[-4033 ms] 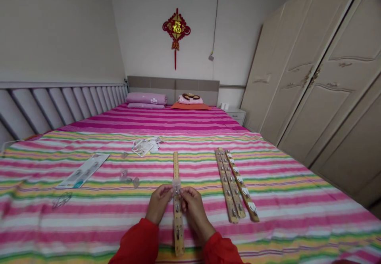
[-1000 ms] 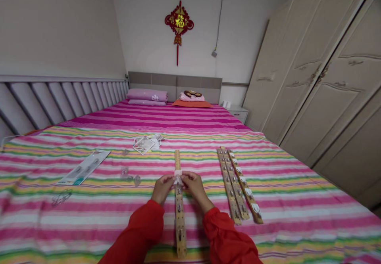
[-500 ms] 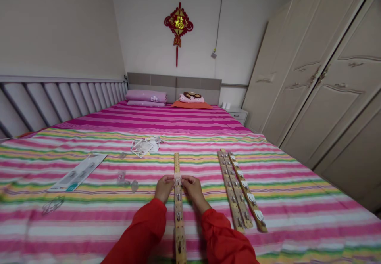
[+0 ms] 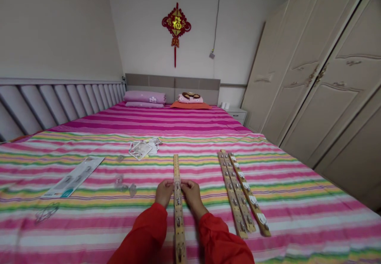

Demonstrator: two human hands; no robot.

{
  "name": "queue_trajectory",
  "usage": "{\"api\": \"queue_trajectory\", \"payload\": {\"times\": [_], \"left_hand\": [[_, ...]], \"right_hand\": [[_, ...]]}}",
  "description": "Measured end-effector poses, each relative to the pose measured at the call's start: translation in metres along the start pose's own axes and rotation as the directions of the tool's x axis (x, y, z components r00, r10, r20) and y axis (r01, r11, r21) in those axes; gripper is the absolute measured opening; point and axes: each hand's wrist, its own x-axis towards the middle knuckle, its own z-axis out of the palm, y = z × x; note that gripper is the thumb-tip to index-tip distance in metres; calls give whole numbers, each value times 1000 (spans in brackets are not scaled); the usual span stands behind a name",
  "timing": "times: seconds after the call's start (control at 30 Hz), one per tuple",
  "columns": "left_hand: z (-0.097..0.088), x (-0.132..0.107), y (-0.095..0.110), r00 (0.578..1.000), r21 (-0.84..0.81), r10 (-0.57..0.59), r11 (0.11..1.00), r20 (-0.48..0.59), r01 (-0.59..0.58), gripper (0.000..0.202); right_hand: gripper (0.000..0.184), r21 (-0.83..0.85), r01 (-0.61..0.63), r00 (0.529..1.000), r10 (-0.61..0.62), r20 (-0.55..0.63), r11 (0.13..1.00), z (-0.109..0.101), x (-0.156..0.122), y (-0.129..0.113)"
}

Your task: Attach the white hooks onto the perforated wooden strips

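Note:
A long perforated wooden strip (image 4: 177,208) lies lengthwise on the striped bedspread (image 4: 268,176), with small metal hooks stuck along its near part. My left hand (image 4: 164,192) and my right hand (image 4: 191,193) sit either side of it, fingertips pinched together on a small clear adhesive hook (image 4: 177,182) pressed onto the strip. Both arms wear red sleeves.
Three more wooden strips (image 4: 241,194) with hooks lie to the right. Loose clear hooks (image 4: 124,184), a blister card (image 4: 73,172), a pile of backing papers (image 4: 142,148) and an empty wrapper (image 4: 46,213) lie left. A wardrobe (image 4: 321,77) lines the right side; pillows (image 4: 145,97) lie far back.
Over four seconds my hands stayed on the clear hook at the strip and moved slightly farther up it. The camera tilted and shifted a little; nothing else on the bed moved.

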Motion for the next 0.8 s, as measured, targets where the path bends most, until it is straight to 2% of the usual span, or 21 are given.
{"api": "queue_trajectory", "payload": {"times": [0.6, 0.73, 0.8], "left_hand": [[-3, 6, -14, 998, 50, 6, 999, -69, -2, 35], [-4, 5, -19, 996, 27, 47, 999, -82, -45, 43], [-5, 4, -21, 996, 11, 67, 998, -51, -66, 46]], "right_hand": [[23, -111, 44, 999, -46, -10, 993, -2, 2, 12], [25, -141, 57, 998, -62, -29, 988, -2, 1, 11], [27, -152, 66, 997, -71, -27, 986, -1, -1, 9]]}}
